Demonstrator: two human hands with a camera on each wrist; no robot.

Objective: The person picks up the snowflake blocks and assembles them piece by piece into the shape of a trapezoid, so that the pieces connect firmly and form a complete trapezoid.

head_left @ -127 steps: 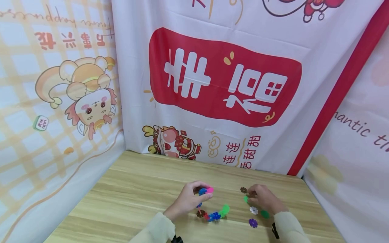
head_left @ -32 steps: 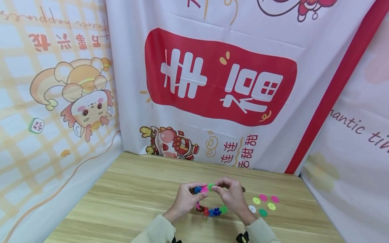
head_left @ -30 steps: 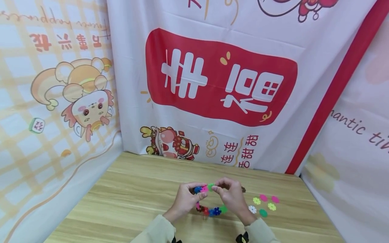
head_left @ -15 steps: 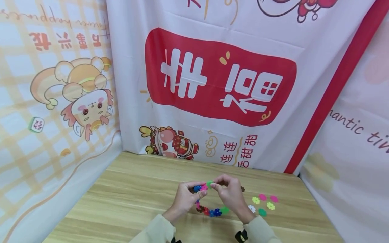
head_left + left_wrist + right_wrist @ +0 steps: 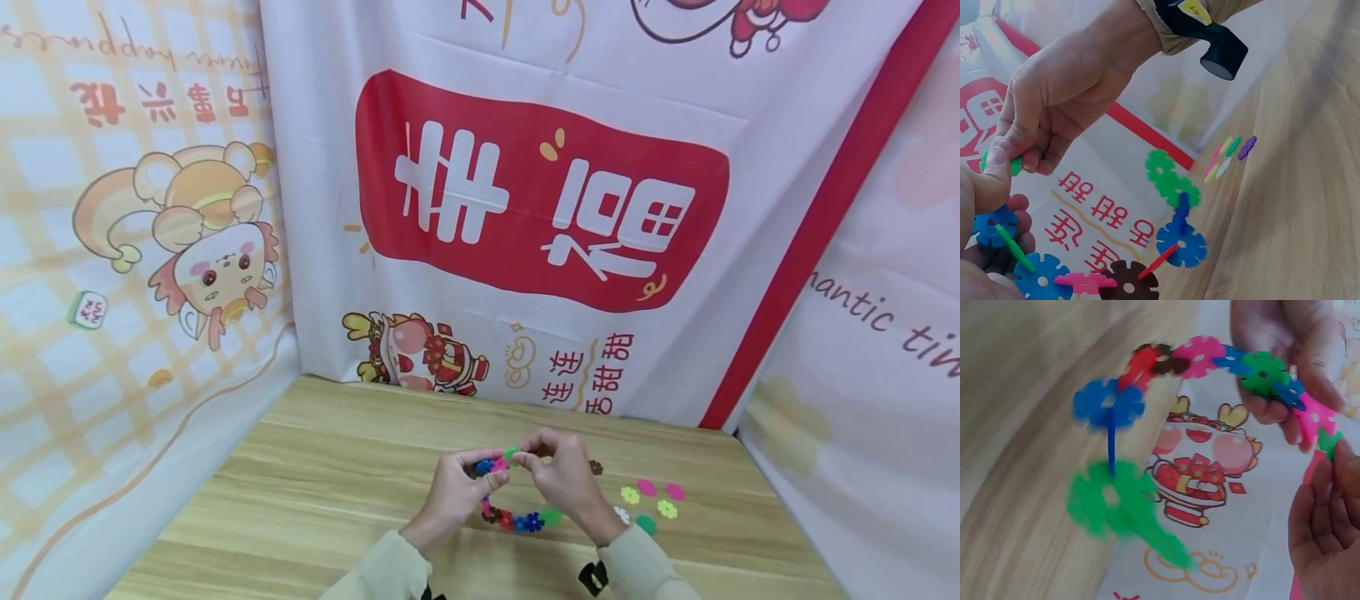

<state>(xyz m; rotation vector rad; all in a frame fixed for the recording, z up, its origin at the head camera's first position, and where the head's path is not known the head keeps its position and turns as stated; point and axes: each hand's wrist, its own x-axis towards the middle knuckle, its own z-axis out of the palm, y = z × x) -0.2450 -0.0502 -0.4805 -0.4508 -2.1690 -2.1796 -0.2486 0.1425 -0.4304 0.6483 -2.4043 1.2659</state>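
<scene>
A curved chain of colourful slotted flower-shaped discs (image 5: 533, 522) hangs above the table, its discs slotted into one another. My left hand (image 5: 450, 498) holds it near one end, fingers and thumb around the blue and pink discs (image 5: 1316, 417). Finger and thumb of my right hand (image 5: 564, 477) pinch a small green disc (image 5: 1330, 442), which meets the edge of that pink disc. How deep the slots engage is hidden by the fingertips. Two joined green discs (image 5: 1172, 180) form the chain's free end.
Loose discs lie on the wooden table (image 5: 322, 500) at the right: pink (image 5: 675, 492), yellow (image 5: 667, 509), white (image 5: 622, 515), dark green (image 5: 646, 524). A brown disc (image 5: 596, 467) sits behind my right hand. Printed cloth walls (image 5: 540, 350) enclose the back and sides.
Some seconds ago my right hand was among the loose discs; it has since come left with the green disc to the chain's pink end. Over the last second, the green disc has tilted slightly.
</scene>
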